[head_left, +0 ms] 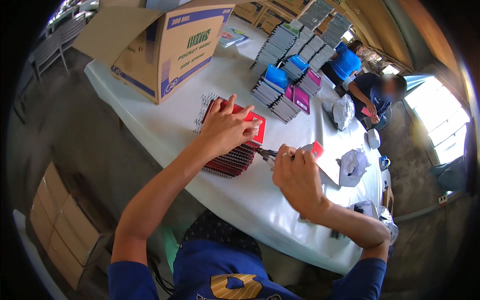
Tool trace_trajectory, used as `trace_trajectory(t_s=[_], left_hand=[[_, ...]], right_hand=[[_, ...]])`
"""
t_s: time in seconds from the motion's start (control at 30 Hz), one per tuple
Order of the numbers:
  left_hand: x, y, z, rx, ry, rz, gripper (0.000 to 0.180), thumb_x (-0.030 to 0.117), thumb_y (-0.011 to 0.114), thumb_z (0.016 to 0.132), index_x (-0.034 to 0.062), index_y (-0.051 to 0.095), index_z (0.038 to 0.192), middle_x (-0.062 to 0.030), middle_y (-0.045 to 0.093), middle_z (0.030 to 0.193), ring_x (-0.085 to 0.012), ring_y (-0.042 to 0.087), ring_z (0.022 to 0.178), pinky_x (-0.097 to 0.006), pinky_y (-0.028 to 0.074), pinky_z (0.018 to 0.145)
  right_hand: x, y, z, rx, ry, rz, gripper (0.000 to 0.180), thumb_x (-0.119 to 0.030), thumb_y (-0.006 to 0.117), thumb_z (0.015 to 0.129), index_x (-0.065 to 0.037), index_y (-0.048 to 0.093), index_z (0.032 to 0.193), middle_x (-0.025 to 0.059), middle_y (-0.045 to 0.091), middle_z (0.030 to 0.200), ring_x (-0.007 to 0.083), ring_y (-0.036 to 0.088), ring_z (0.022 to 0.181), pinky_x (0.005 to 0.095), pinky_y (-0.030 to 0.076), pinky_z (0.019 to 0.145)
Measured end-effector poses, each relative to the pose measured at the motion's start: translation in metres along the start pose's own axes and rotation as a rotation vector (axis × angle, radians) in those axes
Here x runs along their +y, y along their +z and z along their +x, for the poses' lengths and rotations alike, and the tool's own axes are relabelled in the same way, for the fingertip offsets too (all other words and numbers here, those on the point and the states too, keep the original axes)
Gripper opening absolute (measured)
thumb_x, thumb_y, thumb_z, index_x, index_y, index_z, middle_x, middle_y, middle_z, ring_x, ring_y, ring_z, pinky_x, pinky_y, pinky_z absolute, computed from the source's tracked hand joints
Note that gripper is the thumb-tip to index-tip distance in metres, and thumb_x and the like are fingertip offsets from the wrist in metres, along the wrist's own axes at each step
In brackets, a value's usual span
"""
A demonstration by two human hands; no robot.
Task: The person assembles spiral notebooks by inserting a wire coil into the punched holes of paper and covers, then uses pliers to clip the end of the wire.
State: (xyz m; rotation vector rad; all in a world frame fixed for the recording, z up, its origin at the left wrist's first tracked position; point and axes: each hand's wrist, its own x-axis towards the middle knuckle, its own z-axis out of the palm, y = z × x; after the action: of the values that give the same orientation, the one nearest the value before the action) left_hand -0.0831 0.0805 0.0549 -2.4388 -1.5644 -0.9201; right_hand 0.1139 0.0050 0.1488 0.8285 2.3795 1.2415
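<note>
A stack of small red spiral notebooks (231, 162) rests on the white-covered table, its black coil bindings facing me. Across the top red cover my left hand (225, 125) lies with its fingers spread. My right hand (297, 175) is closed around a pair of pliers (266, 152). Their jaws point left and sit at the right edge of the stack, by the coil ends; whether they grip a wire is too small to tell. Loose ends of wire coil (204, 107) stick out past the stack's left side. Just beyond my right hand is another red notebook (317, 149), partly hidden.
A large open carton (187, 55) stands at the table's far left. Tall stacks of spiral notebooks (285, 95) with blue and purple covers fill the back. Plastic bags (353, 167) lie along the right side. Two people (375, 95) are at the far right; one holds something pink. Brown cartons (67, 220) sit at lower left.
</note>
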Motion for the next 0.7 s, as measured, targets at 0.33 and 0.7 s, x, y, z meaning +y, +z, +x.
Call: trace_trajectory(t_s=[0.33,0.7], left_hand=[[0.001,-0.007,0.003,-0.057,0.050,0.032,0.036,0.039,0.047,0.100,0.0229,0.065,0.126,-0.0050,0.055,0.139,-0.0409,0.042,0.132,-0.055,0.026,0.112],[0.048,-0.060,-0.056,0.298,-0.600,-0.883,0.060,0.027,0.043,0.105,0.0079,0.018,0.155,-0.0182,0.028,0.157,-0.0241,0.030,0.145,-0.039,0.025,0.116]], right_hand=[[-0.054,0.091,-0.092,-0.328,0.503,0.880,0.062,-0.048,0.070,0.081,0.001,0.056,0.115,0.0243,0.056,0.112,0.0366,0.056,0.103,0.0437,0.043,0.086],[-0.043,0.218,0.093,0.035,0.801,2.611,0.081,-0.068,0.029,0.097,0.004,0.060,0.119,0.0207,0.064,0.116,0.0277,0.063,0.109,0.0374,0.050,0.094]])
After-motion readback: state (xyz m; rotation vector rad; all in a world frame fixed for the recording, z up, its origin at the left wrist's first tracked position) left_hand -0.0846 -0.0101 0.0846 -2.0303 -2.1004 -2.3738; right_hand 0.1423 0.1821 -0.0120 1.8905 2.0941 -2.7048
